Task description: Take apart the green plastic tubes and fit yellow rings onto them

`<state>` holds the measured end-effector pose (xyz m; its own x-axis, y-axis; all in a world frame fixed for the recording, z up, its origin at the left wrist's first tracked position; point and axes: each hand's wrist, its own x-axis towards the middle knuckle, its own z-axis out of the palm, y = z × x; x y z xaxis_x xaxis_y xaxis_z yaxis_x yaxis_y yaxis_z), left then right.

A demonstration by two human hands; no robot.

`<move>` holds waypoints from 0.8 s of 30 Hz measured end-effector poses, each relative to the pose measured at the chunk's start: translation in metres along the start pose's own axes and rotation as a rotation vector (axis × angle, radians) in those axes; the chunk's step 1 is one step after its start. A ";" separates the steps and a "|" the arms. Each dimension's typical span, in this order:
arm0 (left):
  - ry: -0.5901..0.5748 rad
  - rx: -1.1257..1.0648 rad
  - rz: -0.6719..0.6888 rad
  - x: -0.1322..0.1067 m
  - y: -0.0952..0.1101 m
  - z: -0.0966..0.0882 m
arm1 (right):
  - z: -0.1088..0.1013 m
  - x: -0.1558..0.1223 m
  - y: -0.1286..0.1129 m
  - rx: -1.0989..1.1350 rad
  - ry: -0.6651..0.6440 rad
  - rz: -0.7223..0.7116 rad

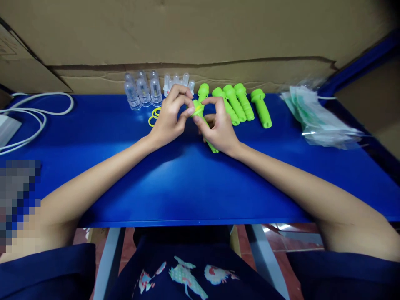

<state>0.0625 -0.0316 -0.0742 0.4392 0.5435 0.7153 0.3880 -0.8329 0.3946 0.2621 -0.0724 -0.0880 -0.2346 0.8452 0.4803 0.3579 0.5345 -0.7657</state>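
My right hand [221, 130] is wrapped round a bright green ribbed plastic tube [213, 147], shaped like a torch body, with its wider end up and tilted to the left. At that end a yellow ring [198, 109] lies against the tube. My left hand [171, 114] pinches at the ring with thumb and fingertips. Part of the tube is hidden by the right fingers. Beside my left wrist lie several loose yellow rings [152, 121]. Behind and right of my hands lie more green tubes [261, 109].
Clear plastic bottle-like pieces [143, 92] stand at the back, with smaller clear pieces [167, 84] to their right. Plastic bags with green print [315, 114] lie at right. A white cable [46, 111] loops at left on the blue table [175, 187]. Cardboard [187, 33] walls the back.
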 end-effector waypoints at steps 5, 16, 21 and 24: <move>0.027 0.062 0.005 -0.001 -0.001 0.002 | -0.001 0.001 0.006 -0.032 -0.004 -0.022; -0.018 -0.275 -0.178 0.001 -0.014 -0.003 | -0.002 0.001 0.001 -0.129 -0.053 -0.120; -0.081 -0.357 -0.193 0.004 -0.010 -0.011 | -0.002 0.002 0.002 -0.204 -0.067 -0.204; -0.116 -0.286 -0.140 0.003 0.000 -0.015 | -0.002 0.001 0.001 -0.201 -0.081 -0.214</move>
<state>0.0517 -0.0311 -0.0633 0.4938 0.6490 0.5788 0.2155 -0.7362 0.6416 0.2642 -0.0707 -0.0873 -0.3928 0.7140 0.5796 0.4620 0.6982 -0.5469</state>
